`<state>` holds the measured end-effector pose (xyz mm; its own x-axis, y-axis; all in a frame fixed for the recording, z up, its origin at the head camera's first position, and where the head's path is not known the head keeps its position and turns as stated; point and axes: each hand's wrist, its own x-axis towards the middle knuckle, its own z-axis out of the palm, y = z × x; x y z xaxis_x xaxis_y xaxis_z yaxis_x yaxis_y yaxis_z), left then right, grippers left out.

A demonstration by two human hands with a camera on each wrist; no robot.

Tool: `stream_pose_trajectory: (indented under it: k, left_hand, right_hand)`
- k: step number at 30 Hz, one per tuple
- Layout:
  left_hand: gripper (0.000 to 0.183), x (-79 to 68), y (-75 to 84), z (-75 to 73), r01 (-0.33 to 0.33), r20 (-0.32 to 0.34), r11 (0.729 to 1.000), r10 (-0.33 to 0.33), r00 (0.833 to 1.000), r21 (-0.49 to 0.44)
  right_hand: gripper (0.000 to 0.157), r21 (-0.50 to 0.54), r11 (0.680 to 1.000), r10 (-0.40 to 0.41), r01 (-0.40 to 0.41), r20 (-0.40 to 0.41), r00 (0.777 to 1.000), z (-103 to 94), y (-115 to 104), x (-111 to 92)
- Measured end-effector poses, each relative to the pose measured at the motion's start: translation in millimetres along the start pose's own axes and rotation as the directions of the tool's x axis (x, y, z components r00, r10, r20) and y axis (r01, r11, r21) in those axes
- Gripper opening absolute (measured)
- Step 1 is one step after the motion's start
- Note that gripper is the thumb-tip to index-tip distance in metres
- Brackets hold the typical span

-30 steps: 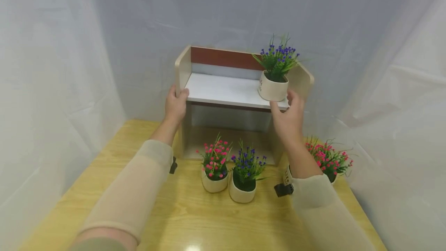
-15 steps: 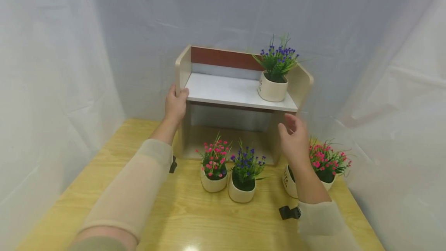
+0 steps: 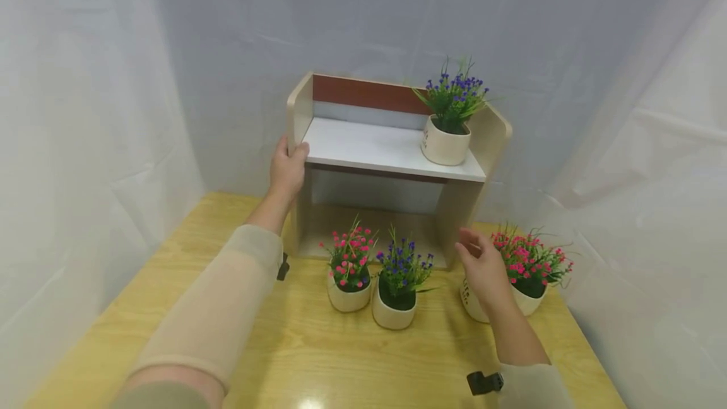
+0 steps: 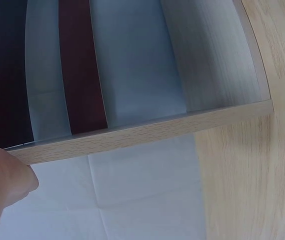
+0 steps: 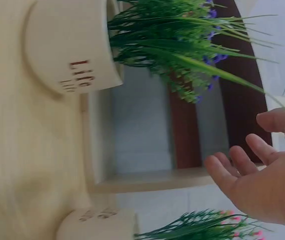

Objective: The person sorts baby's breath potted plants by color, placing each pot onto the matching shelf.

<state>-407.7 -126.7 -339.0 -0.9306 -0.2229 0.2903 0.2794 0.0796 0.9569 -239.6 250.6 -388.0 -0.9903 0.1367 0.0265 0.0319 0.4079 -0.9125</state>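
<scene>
My left hand [image 3: 286, 169] grips the left side panel of a small two-tier desk shelf [image 3: 358, 141], thumb at the front edge; the left wrist view shows part of that hand [image 4: 5, 180] at the panel's edge. On the white upper board, at its right end, stands a white pot of purple artificial flowers [image 3: 445, 144]. My right hand [image 3: 485, 267] holds nothing, its fingers loosely bent, in front of a pot of pink flowers [image 3: 528, 302] at the table's right. A second white pot [image 3: 471, 302] there is partly hidden behind this hand.
Before the shelf, a pot with pink flowers [image 3: 348, 295] and one with purple flowers [image 3: 394, 314] stand side by side on the wooden table [image 3: 318, 358]. Pale sheeting [image 3: 363, 11] hangs behind and at both sides.
My right hand has let go of the purple-flowered pot on the upper board and moved down towards the right-hand pots. The left hand keeps its grip on the shelf.
</scene>
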Motion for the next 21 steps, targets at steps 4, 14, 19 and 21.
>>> stream_pose_trajectory:
  k: [4, 14, 19, 21]
  left_hand:
    - [0.056, 0.7, 0.8, 0.6, 0.003, 0.001, 1.0, -0.003, 1.0, -0.004]
    - [0.057, 0.0, 1.2, 0.0, 0.001, 0.0, 1.0, -0.001, 1.0, -0.017]
    - [0.059, 1.4, 1.3, 0.0, -0.003, -0.01, 1.0, 0.003, 1.0, -0.003]
    - [0.059, 1.6, 1.2, 0.2, -0.005, -0.014, 1.0, 0.005, 1.0, 0.002]
  right_hand:
    - [0.055, -0.023, 1.0, -0.013, 0.014, 0.079, 0.997, -0.1, 14.3, -5.6]
    - [0.071, -0.059, 0.989, -0.118, 0.133, 0.215, 0.969, 3.9, 25.7, -22.7]
    - [0.085, -0.115, 0.98, -0.119, 0.161, 0.305, 0.945, 4.5, 30.7, -28.9]
    - [0.092, -0.131, 0.982, -0.085, 0.138, 0.347, 0.934, 5.8, 33.5, -31.1]
